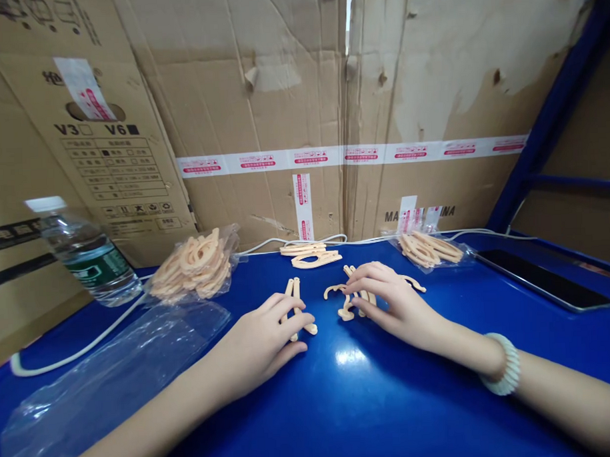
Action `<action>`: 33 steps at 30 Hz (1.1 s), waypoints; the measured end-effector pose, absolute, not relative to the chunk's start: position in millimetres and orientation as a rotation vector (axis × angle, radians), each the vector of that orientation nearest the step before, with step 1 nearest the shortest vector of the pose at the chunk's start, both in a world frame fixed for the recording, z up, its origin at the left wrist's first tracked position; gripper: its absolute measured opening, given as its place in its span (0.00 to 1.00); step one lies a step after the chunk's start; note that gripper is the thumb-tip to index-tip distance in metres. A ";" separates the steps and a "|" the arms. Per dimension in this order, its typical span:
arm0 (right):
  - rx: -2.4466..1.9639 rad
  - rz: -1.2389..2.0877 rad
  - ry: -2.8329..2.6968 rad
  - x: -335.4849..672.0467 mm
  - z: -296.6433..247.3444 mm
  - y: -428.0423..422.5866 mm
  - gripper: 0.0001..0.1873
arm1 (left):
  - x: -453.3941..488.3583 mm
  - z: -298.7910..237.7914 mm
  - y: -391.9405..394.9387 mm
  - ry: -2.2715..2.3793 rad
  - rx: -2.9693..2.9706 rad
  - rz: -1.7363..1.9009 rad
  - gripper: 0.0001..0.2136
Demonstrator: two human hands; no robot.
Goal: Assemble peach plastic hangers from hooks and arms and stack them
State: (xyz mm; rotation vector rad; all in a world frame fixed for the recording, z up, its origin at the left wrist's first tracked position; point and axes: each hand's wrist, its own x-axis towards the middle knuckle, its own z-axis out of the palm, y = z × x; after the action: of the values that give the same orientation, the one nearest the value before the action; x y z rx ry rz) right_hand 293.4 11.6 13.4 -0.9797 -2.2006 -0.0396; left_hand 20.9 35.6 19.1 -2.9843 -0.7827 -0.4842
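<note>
My left hand lies over a pair of slim beige plastic hanger arms, fingers stretched across them and thumb held apart. To its right, my right hand curves over several more beige hanger pieces. Its thumb and forefinger close around a small beige hanger hook. A curved hook shows just left of those fingertips, and another curved piece sticks out beyond the knuckles. The palm hides part of this group. Further back lie several loose beige hanger parts.
At left are a bag of beige parts, a flat clear plastic bag and a water bottle. Another bagged bunch and a black phone lie right. A white cable crosses the blue tabletop; cardboard stands behind.
</note>
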 end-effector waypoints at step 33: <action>-1.192 0.205 -2.560 318.8 29.4 18.0 0.12 | 93.5 20.6 23.6 -0.810 -2.963 -0.453 0.17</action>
State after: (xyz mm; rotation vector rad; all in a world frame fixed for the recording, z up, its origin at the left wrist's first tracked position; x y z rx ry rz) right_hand 318.8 18.0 29.4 -1.1922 -2.5597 0.2055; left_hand 93.5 23.6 20.6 -2.9630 -0.8097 -0.4532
